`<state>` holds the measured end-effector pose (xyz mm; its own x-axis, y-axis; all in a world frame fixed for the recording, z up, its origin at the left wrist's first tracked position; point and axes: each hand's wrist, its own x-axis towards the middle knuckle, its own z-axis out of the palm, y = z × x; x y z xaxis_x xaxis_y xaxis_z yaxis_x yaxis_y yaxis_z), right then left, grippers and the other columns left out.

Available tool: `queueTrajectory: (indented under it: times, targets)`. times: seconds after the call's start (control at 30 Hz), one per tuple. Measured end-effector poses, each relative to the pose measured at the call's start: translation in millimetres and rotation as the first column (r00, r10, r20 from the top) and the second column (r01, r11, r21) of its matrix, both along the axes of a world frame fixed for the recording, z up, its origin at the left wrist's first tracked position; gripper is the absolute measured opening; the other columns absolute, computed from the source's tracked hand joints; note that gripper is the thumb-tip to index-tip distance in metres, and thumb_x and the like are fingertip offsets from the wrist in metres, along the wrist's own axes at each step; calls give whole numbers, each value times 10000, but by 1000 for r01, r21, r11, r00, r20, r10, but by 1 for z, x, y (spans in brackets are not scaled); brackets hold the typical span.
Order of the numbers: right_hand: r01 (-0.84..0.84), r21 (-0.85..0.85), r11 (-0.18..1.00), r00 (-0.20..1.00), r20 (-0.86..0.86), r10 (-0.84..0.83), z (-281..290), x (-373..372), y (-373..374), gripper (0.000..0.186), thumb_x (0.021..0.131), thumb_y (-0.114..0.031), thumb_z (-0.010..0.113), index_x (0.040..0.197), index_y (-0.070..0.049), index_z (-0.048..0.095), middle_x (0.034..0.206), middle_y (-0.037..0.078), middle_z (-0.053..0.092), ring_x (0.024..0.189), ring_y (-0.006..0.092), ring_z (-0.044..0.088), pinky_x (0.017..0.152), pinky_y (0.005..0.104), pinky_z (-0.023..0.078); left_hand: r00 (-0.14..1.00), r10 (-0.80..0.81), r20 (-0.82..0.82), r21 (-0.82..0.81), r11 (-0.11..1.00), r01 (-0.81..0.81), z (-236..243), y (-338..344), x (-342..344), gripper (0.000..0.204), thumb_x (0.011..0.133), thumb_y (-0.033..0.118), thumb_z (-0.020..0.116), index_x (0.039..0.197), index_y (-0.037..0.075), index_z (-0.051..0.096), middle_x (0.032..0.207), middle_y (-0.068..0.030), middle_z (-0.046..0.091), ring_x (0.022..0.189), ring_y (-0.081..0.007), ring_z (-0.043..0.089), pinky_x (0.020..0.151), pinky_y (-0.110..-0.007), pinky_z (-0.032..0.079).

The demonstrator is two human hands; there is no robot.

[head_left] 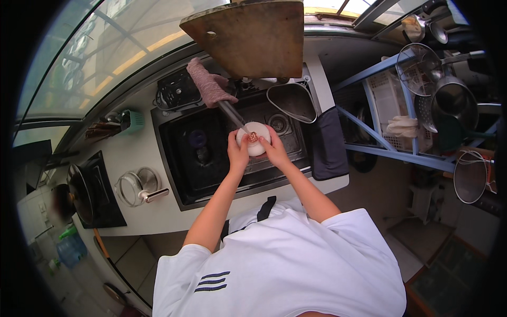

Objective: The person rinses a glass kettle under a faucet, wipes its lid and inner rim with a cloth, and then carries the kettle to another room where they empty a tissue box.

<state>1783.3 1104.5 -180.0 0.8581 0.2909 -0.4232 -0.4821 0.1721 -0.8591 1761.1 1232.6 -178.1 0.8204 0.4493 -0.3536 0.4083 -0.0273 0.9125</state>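
Over the dark sink (pixel 211 158), both hands (pixel 256 150) cup a white bowl (pixel 254 142).

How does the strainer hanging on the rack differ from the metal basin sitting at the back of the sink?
The wire-mesh strainer hangs up on the blue rack at the right, off the counter; the metal basin rests tilted against the sink's back corner. The strainer is see-through mesh; the basin has solid, dull walls. The strainer looks round; the basin looks more teardrop-shaped. Both are metal and neither is touched by the hands.
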Motion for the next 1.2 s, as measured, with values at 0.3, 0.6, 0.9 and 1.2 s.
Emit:
queueTrajectory:
  times: [0.3,0.6,0.9,1.2]
  targets:
    - [-103,-188,977,993,42,113,-4,6,3,394,944,-216,486,1291,-74,366,1147,100,529,878,170,596,604,337,567,993,-83,81,253,966,60,-14,1,-4,320,920,215,506,1061,-72,524,946,-160,606,855,-219,597,754,-314,463]
    - [-70,92,993,967,-238,90,13,2,21,388,935,-206,499,1282,-88,370,1174,85,525,979,174,580,716,350,556,986,148,-80,-245,956,-163,-22,24,-1,281,934,216,508,1049,-34,563,905,-107,622,840,-189,596,760,-296,465]
    - [63,-272,960,957,291,19,-25,3,18,248,933,-210,513,1082,-14,541,976,68,615,919,127,562,818,258,436,999,-3,-48,-10,1000,3,-17,19,0,322,913,276,540,937,-41,593,798,-93,619,681,-161,587,619,-286,461]
    - [-161,-202,966,948,240,208,3,17,6,273,902,-171,558,1113,2,552,998,72,616,913,116,567,794,254,454,977,-155,146,233,965,118,7,14,4,251,873,189,605,993,-32,606,754,-90,637,721,-207,612,700,-298,479]
